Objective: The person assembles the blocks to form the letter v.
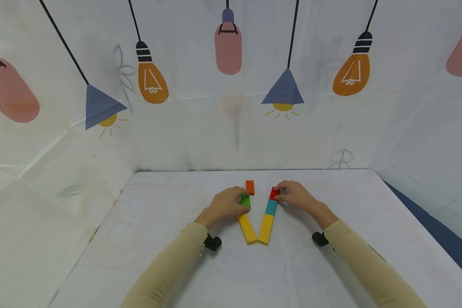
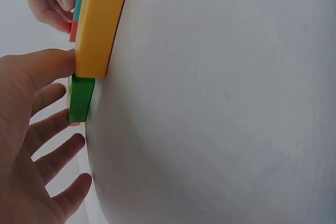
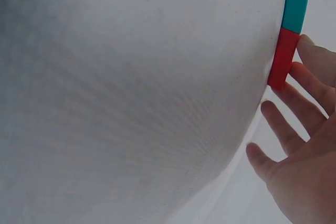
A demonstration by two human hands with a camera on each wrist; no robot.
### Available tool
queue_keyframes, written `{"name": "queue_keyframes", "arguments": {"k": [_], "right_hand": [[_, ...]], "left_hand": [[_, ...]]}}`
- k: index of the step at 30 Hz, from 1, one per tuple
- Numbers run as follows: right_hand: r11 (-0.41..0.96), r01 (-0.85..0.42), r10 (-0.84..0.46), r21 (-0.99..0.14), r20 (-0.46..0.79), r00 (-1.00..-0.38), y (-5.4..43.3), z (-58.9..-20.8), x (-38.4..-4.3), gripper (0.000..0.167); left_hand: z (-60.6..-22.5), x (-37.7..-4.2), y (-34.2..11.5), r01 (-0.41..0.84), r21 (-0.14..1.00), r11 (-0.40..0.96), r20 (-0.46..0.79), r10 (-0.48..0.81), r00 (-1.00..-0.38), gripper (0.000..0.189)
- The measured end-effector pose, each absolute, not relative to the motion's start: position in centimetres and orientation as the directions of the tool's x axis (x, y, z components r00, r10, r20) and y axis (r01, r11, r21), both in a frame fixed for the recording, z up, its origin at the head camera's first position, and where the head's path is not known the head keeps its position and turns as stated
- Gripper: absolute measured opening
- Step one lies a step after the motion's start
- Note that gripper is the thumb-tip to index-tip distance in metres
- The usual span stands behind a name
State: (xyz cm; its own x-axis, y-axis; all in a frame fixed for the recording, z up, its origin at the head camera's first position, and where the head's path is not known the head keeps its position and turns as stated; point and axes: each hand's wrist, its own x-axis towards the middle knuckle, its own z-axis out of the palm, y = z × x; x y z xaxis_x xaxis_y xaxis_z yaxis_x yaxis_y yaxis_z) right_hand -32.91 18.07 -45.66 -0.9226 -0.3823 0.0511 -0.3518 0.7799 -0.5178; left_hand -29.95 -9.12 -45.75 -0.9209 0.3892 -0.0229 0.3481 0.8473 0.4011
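Observation:
Colored blocks form a V on the white table in the head view. My left hand (image 1: 227, 202) holds the green block (image 1: 245, 201) between thumb and fingers, at the top of the V's left arm. Below it runs a yellow block (image 1: 247, 229). On the other arm, my right hand (image 1: 295, 196) pinches the red block (image 1: 273, 194) at the far end. A teal block (image 1: 271, 208) follows, then a second yellow block (image 1: 266, 229); both yellow blocks meet at the point. The right wrist view shows the red block (image 3: 283, 59) lined up end to end with the teal one.
An orange block (image 1: 250, 187) lies just beyond the green one. Behind the white table (image 1: 158, 265) hangs a pale sheet (image 1: 200, 132) printed with lamps and bulbs. Dark blue fabric (image 1: 439, 231) shows past the table's right edge.

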Motion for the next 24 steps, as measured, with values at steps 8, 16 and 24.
{"name": "queue_keyframes", "arguments": {"k": [8, 16, 24], "right_hand": [[0.783, -0.336, -0.372, -0.524, 0.039, -0.928, 18.1, -46.0, -33.1, 0.032], [0.777, -0.338, -0.378, -0.531, 0.036, -0.925, 18.1, -45.7, -32.9, 0.03], [0.781, -0.343, -0.382, -0.522, 0.035, -0.923, 18.2, -45.6, -32.9, 0.031]], "left_hand": [[-45.8, -30.0, -9.3, 0.346, 0.392, 0.852, -0.018, 0.383, -0.924, 0.045], [-45.7, -30.0, -9.6, 0.339, 0.392, 0.855, 0.006, 0.366, -0.93, 0.045], [-45.5, -29.7, -10.4, 0.342, 0.37, 0.864, 0.009, 0.365, -0.931, 0.045]]}}
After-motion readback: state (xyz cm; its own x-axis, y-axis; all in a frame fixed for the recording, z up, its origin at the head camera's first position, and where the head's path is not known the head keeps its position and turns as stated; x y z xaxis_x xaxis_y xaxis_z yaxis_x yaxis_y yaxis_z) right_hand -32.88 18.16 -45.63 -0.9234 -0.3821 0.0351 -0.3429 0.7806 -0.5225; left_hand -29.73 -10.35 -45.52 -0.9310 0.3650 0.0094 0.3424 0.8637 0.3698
